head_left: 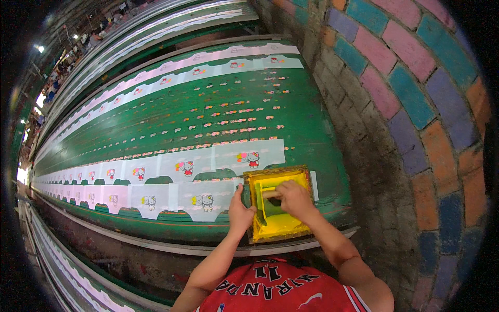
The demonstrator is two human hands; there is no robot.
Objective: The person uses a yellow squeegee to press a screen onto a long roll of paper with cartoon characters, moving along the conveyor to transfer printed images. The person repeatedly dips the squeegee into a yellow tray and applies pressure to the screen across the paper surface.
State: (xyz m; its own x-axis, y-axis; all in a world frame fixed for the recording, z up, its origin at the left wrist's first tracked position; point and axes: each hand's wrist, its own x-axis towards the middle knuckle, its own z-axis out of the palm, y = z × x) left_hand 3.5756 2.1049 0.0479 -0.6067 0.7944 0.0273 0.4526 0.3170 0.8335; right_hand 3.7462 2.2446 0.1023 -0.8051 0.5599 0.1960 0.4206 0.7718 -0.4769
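A screen printing frame (278, 172) with a wooden border lies near the front right end of the long green table (317, 135). Yellow ink (283, 229) coats its mesh and inner edges. My right hand (295, 200) is closed around the handle of a squeegee (270, 194) inside the frame. At the frame's left edge, my left hand (240, 212) grips the border, thumb toward the mesh. Just left of the frame lies a white cut piece (195, 213) with a cartoon cat print, partly coloured yellow. Another white piece (265, 150) behind the frame carries a cat print in red, pink and yellow.
Rows of similar printed pieces (150, 169) run away to the left, with more along the table's far side (213, 70). Small ink marks (244, 122) dot the green surface between them. A painted brick wall (408, 93) stands on the right; more long tables (171, 23) lie beyond.
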